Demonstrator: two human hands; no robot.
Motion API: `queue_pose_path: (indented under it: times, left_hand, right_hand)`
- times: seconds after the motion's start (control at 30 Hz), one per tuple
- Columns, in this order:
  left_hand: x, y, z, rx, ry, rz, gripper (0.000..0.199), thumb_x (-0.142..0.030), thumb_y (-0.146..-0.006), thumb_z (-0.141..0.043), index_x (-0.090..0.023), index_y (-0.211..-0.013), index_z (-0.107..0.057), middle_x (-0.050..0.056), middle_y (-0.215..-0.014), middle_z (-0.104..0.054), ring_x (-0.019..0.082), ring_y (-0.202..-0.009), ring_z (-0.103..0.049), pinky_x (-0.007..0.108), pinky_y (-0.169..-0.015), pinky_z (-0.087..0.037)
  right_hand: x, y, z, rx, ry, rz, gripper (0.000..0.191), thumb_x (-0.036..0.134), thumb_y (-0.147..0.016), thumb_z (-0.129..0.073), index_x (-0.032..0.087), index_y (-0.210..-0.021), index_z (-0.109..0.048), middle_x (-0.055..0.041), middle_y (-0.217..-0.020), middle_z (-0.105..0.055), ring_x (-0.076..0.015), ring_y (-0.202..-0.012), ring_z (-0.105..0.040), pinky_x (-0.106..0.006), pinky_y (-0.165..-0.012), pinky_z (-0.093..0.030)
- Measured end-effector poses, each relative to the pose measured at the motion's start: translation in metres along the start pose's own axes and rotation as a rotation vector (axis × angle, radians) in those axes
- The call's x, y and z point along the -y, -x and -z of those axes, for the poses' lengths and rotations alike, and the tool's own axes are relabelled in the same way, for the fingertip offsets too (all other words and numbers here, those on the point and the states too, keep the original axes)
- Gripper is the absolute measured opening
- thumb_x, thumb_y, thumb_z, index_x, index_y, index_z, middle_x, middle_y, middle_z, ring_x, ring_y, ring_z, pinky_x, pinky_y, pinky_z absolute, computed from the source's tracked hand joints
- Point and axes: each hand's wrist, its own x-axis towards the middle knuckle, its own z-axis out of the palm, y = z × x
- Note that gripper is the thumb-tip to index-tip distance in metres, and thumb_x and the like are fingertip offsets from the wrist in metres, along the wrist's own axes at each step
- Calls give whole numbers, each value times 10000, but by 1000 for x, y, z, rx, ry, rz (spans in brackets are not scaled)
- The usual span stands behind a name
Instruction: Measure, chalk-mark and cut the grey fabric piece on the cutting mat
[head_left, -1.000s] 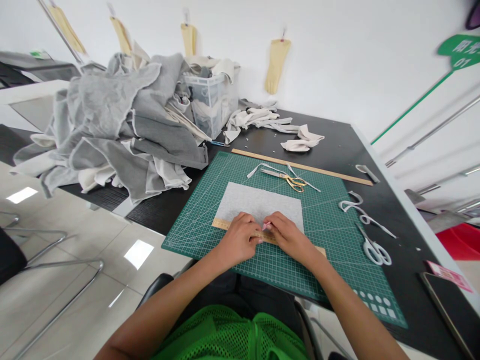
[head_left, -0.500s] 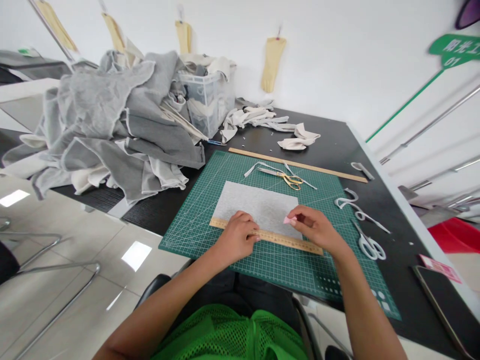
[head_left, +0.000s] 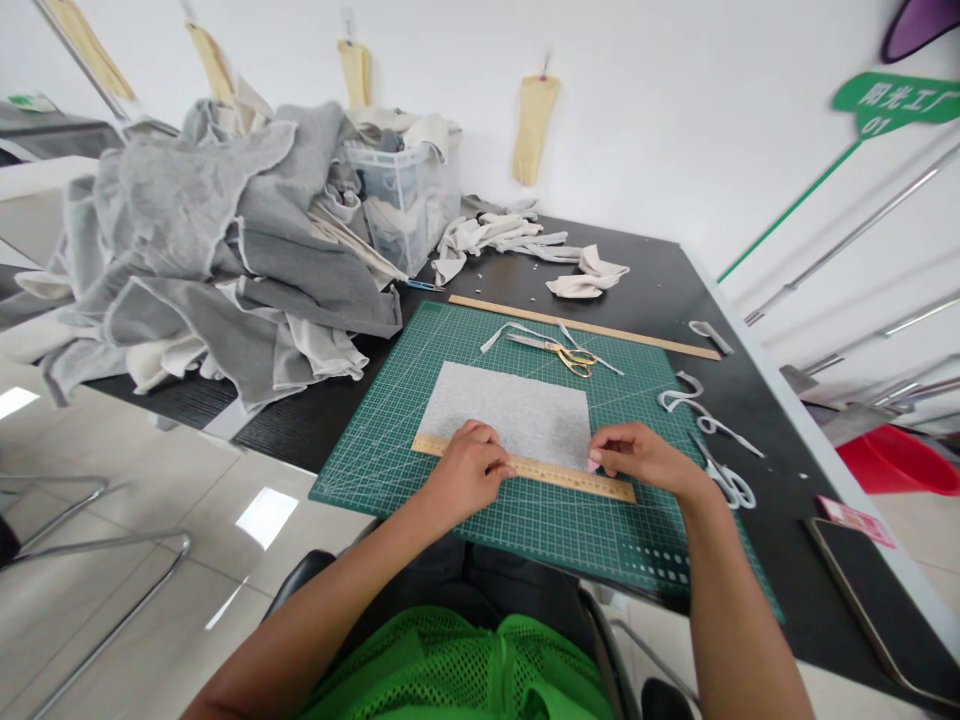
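Observation:
A rectangle of light grey fabric (head_left: 517,400) lies flat on the green cutting mat (head_left: 375,440). Along its near edge runs a short wooden ruler (head_left: 559,474), overlapping the cloth. My left hand (head_left: 472,465) has curled fingers pressing on the ruler around its middle. Pinched in my right hand (head_left: 637,455) is a small pink piece of tailor's chalk (head_left: 593,465), mostly hidden by the fingertips. Its tip is at the fabric's near right corner, close to the ruler's upper edge; whether it touches the cloth I cannot tell.
Gold-handled scissors (head_left: 574,358) and fabric strips lie behind the cloth, before a long wooden ruler (head_left: 585,326). White-handled scissors (head_left: 731,485) and a phone (head_left: 877,610) are right. A grey fabric heap (head_left: 202,240) and a clear bin (head_left: 405,205) stand back left.
My right hand has moved from over the cloth down to its near right corner by the ruler, chalk still pinched. My left hand stays on the ruler. The view has shifted slightly.

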Motion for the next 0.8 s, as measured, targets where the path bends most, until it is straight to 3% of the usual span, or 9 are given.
queue_pose_path:
  times: [0.27, 0.8]
  left_hand:
    - [0, 0, -1, -8, -2, 1, 119, -196, -816, -824, -196, -735, -737, 27, -820, -615, 202, -921, -557, 345, -827, -463]
    - [0, 0, -1, -5, -8, -8, 137, -184, -812, -828, -190, -725, -722, 21, -812, -609, 197, -916, -555, 338, -830, -458]
  right_hand:
    - [-4, 0, 2, -12, -48, -28, 389, 547, -823, -757, 161, -778, -742, -63, -740, -747, -194, -682, -675, -301, -654, -549]
    - [-15, 2, 7, -48, -21, -52, 378, 523, -780, -805, 150, -779, -747, -32, -683, -703, -169, -636, -623, -279, -600, -478]
